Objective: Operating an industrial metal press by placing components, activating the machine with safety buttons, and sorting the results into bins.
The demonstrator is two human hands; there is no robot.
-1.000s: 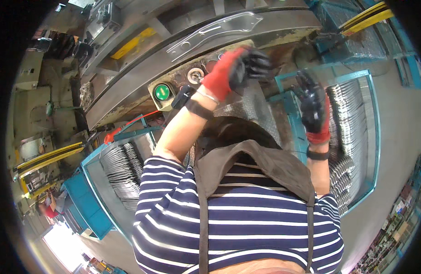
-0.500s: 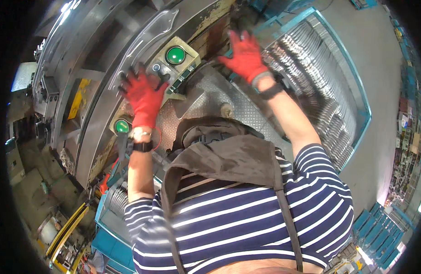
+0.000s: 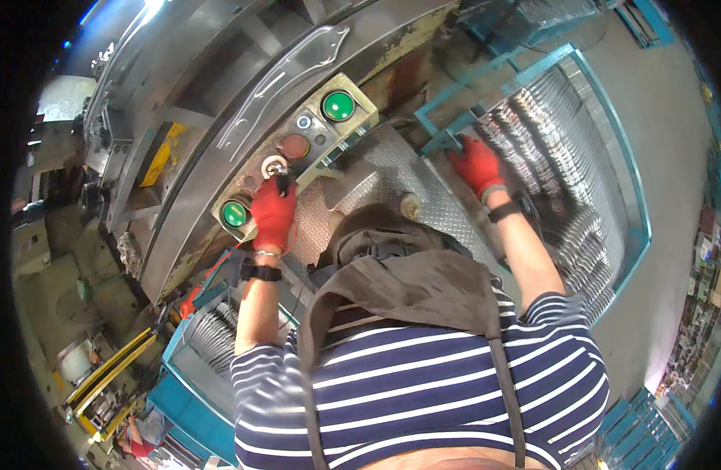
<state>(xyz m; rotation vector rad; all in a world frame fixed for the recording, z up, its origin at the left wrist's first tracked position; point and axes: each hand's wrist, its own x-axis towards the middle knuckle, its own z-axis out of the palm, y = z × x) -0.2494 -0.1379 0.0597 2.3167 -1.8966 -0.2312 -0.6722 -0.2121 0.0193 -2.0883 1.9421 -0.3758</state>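
My left hand (image 3: 274, 215), in a red glove with dark fingertips, is at a control box (image 3: 243, 186) on the machine's front. Its fingers are drawn together at a switch knob (image 3: 275, 167) with a pale round collar. To the right, my right hand (image 3: 478, 164), gloved alike, is at the near-left side of a blue-framed bin (image 3: 620, 157). Its fingers are curled, and what they hold, if anything, is hidden. Stacked silvery metal parts (image 3: 544, 145) fill that bin. Green buttons (image 3: 338, 105) sit at both ends of the control box, with a dull red button (image 3: 294, 146) between.
A long shaped metal part (image 3: 286, 86) lies on the machine bed behind the box. Below is a tread-plate platform (image 3: 384, 168). At lower left stands another blue bin (image 3: 190, 345) with metal parts, near a yellow rail (image 3: 114, 376). Another person (image 3: 141, 439) is at the lower left.
My left hand has come down from above the control box to its switch knob, its spread fingers now drawn together. My right hand has moved down and right to the bin, its fingers curling.
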